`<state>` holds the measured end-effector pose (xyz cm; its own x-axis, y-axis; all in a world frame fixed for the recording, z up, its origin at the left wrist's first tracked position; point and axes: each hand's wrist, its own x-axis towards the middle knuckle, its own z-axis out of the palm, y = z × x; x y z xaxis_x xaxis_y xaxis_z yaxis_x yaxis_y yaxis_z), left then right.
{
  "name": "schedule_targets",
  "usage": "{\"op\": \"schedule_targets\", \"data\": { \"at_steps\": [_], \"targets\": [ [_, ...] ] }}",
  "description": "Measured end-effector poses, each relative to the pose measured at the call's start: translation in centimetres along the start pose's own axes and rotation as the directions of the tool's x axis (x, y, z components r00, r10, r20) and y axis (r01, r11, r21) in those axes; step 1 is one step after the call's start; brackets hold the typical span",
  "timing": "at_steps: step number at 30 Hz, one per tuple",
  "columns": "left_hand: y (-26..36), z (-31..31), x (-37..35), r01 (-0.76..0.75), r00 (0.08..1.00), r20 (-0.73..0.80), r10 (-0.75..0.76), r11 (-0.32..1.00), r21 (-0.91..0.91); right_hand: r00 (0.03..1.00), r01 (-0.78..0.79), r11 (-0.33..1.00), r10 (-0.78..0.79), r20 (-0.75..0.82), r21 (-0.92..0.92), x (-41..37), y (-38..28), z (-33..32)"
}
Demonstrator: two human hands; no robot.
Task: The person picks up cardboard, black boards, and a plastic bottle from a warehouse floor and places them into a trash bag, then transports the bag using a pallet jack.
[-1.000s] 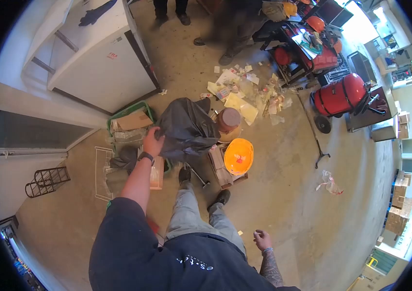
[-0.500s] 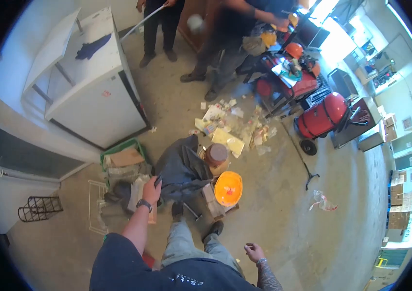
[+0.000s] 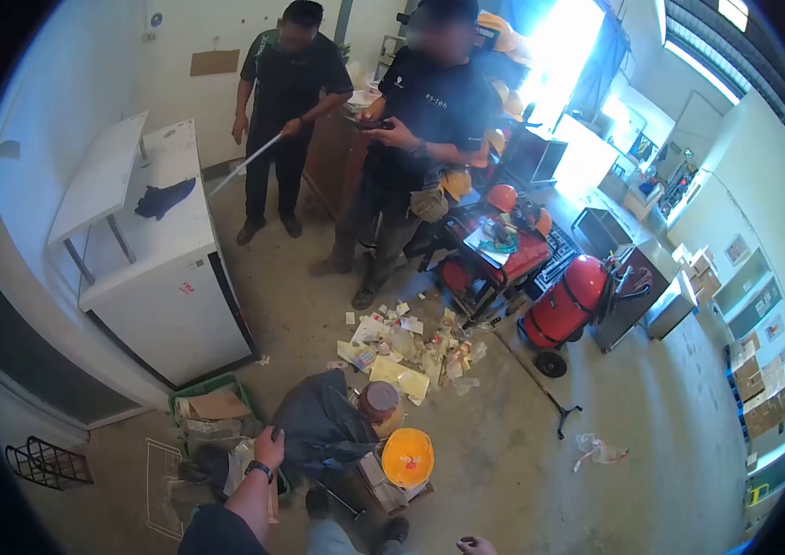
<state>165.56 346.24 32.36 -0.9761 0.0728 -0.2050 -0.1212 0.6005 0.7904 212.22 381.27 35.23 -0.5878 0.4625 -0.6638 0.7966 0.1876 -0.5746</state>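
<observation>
My left hand [image 3: 269, 450] is closed on the edge of a black plastic bag [image 3: 323, 421], which spreads over the floor to its right. A small dark piece sticks up from the fist; I cannot make out whether it is part of the bag. My right hand [image 3: 476, 547] is cut off by the bottom edge, fingers loosely bent, with nothing seen in it. Beside the bag are a brown round pot-like object [image 3: 380, 401] and an orange hard hat [image 3: 408, 458], the hat upturned on a cardboard box [image 3: 381, 484]. A green crate [image 3: 243, 390] with cardboard and plastic stands behind my left hand.
Paper and plastic scraps [image 3: 402, 356] lie beyond the bag. One person [image 3: 286, 102] holds a pole; another [image 3: 425, 120] holds a dark device. A white cabinet [image 3: 171, 314] stands left, a red wheeled tank [image 3: 568, 301] right. A metal tool [image 3: 344, 500] lies near my feet.
My view has tilted up, so both people now show nearly whole and my body sits lower. My left hand keeps its hold on the bag. The second person's hands have come down to the device.
</observation>
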Motion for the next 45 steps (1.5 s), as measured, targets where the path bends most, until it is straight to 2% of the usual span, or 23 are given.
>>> {"op": "schedule_targets", "data": {
  "at_steps": [6, 8, 10, 15, 17, 21, 22, 24, 25, 27, 29, 30, 31, 33, 34, 35, 37, 38, 39, 40, 42, 44, 45],
  "targets": [
    [0.3, 1.0, 0.8, 0.060, 0.996, 0.059, -0.061, 0.998, 0.016, 0.999, -0.005, 0.998, 0.003, -0.032, -0.057, 0.2, 1.6, -0.3],
    [-0.1, 2.2, 0.7, -0.060, 0.996, 0.061, 0.060, 0.998, -0.007, 0.991, -0.130, 0.973, 0.126, -0.035, -0.189, -0.1, 0.0, -0.1],
    [2.7, 2.2, 0.2, -0.205, 0.977, -0.045, 0.206, 0.978, 0.036, 0.999, 0.008, 0.967, -0.017, -0.033, -0.256, -0.3, -2.6, 0.4],
    [11.9, -3.2, -0.6, -0.243, 0.969, -0.014, 0.245, 0.950, -0.199, 0.981, 0.195, 0.942, -0.185, 0.059, -0.274, 0.5, -14.0, 2.5],
    [13.6, -4.9, -2.0, -0.252, 0.965, 0.016, 0.260, 0.947, -0.198, 0.921, 0.389, 0.878, -0.365, 0.136, -0.278, 1.5, -19.1, 3.9],
    [11.5, -5.3, -2.1, -0.247, 0.967, 0.014, 0.255, 0.947, -0.204, 0.833, 0.553, 0.760, -0.496, 0.247, -0.341, 3.9, -26.4, 8.0],
    [11.0, -5.0, -2.3, -0.333, 0.943, -0.058, 0.328, 0.924, -0.187, 0.786, 0.618, 0.724, -0.556, 0.269, -0.308, 4.5, -28.1, 8.8],
    [10.8, -5.0, -3.1, -0.337, 0.941, -0.084, 0.327, 0.929, -0.152, 0.678, 0.735, 0.632, -0.684, 0.269, -0.246, 6.3, -29.4, 11.5],
    [10.9, -5.4, -3.5, -0.284, 0.959, -0.029, 0.283, 0.948, -0.141, 0.612, 0.790, 0.571, -0.757, 0.229, -0.224, 7.3, -29.8, 13.2],
    [10.3, -5.5, -4.4, -0.211, 0.976, 0.033, 0.216, 0.971, -0.113, 0.690, 0.723, 0.651, -0.665, 0.287, -0.229, 6.5, -33.7, 13.9],
    [9.9, -5.1, -3.9, -0.198, 0.976, 0.027, 0.215, 0.938, -0.285, 0.715, 0.697, 0.676, -0.627, 0.309, -0.239, 8.7, -34.3, 16.5],
    [9.6, -5.2, -4.2, -0.178, 0.980, 0.034, 0.194, 0.946, -0.270, 0.747, 0.661, 0.703, -0.582, 0.323, -0.262, 9.5, -33.7, 17.9],
    [9.4, -5.4, -4.3, -0.147, 0.983, 0.055, 0.173, 0.938, -0.315, 0.749, 0.655, 0.714, -0.571, 0.335, -0.247, 10.2, -33.1, 18.9],
    [8.7, -5.8, -4.0, -0.112, 0.986, 0.079, 0.149, 0.929, -0.353, 0.758, 0.589, 0.755, -0.390, 0.523, -0.290, 12.2, -32.2, 20.6],
    [8.2, -6.1, -3.9, -0.107, 0.988, 0.064, 0.138, 0.931, -0.348, 0.703, 0.651, 0.646, -0.318, 0.636, -0.398, 12.4, -32.3, 21.0],
    [7.4, -6.4, -3.9, -0.101, 0.991, 0.049, 0.125, 0.934, -0.344, 0.699, 0.649, 0.652, -0.310, 0.644, -0.391, 12.0, -31.8, 21.1],
    [5.4, -6.7, -3.8, -0.105, 0.993, 0.027, 0.116, 0.958, -0.265, 0.825, 0.514, 0.753, -0.304, 0.476, -0.411, 11.0, -31.7, 20.4],
    [5.0, -6.7, -3.8, -0.120, 0.993, -0.001, 0.122, 0.973, -0.195, 0.825, 0.517, 0.750, -0.309, 0.473, -0.413, 10.7, -32.0, 20.1],
    [4.6, -6.8, -4.5, -0.127, 0.992, -0.009, 0.127, 0.972, -0.199, 0.843, 0.538, 0.707, -0.459, 0.281, -0.459, 10.2, -32.0, 19.9],
    [4.7, -6.8, -4.7, -0.148, 0.989, -0.007, 0.148, 0.981, -0.125, 0.785, 0.558, 0.652, -0.615, 0.071, -0.513, 10.8, -32.7, 19.7],
    [7.1, -7.6, -5.5, -0.111, 0.993, 0.024, 0.113, 0.991, -0.072, 0.657, 0.628, 0.434, -0.741, 0.140, -0.646, 12.2, -32.8, 20.5],
    [8.2, -8.2, -5.8, -0.095, 0.994, 0.049, 0.097, 0.995, -0.030, 0.741, 0.666, 0.443, -0.483, 0.467, -0.600, 13.9, -31.6, 21.6],
    [6.3, -7.8, -5.6, -0.127, 0.991, 0.032, 0.128, 0.991, -0.030, 0.738, 0.655, 0.602, -0.382, 0.556, -0.457, 15.3, -30.4, 22.2]
  ]
}}
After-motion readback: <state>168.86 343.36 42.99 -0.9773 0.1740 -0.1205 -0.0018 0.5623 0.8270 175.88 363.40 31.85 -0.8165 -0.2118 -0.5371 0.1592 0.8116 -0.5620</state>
